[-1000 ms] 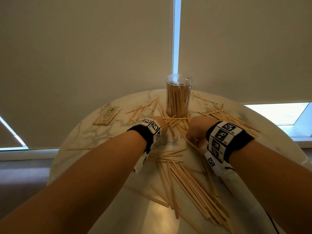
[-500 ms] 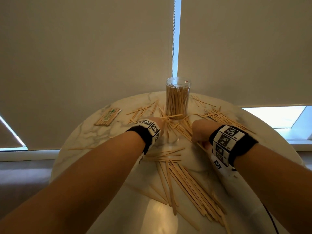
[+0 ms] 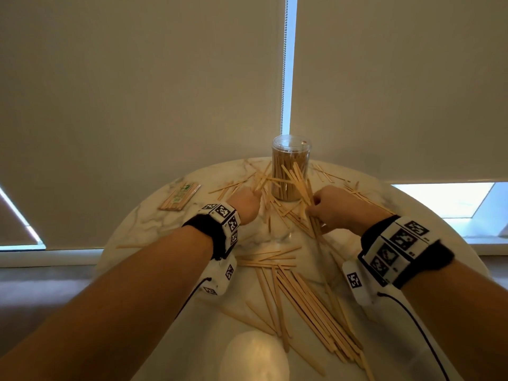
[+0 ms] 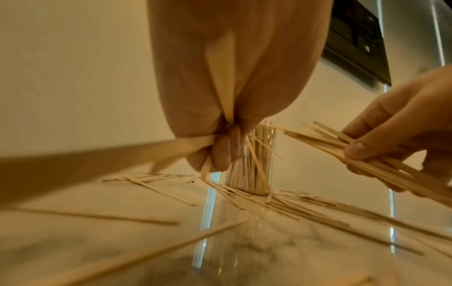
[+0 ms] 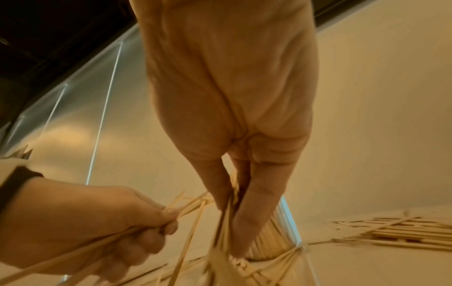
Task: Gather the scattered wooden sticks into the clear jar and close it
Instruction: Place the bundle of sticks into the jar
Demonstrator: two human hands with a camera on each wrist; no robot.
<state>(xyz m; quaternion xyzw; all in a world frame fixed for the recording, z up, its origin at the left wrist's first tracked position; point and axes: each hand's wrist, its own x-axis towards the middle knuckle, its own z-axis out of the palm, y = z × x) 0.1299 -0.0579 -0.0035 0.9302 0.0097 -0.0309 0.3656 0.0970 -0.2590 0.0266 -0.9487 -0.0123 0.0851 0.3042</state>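
Note:
The clear jar [image 3: 291,171] stands upright at the table's far side, packed with wooden sticks. My left hand [image 3: 247,203] is just left of it and grips a few sticks [image 4: 186,145] that fan out of the fist. My right hand [image 3: 323,209] is just right of the jar and holds a bundle of sticks [image 3: 301,185] that slants up across the jar's front. In the right wrist view, the fingers [image 5: 254,216] of the right hand pinch this bundle. Several loose sticks [image 3: 305,301] lie on the marble table [image 3: 143,226] between my forearms, and more lie around the jar's base.
A wrapped packet of sticks [image 3: 180,196] lies at the table's far left. Another pile of sticks [image 5: 401,232] lies to the right of the jar. A single stick [image 3: 132,245] lies near the left rim. Roller blinds hang close behind the round table.
Both hands have risen off the table with sticks in them and moved closer to the jar. The right hand's bundle now tilts up in front of the jar.

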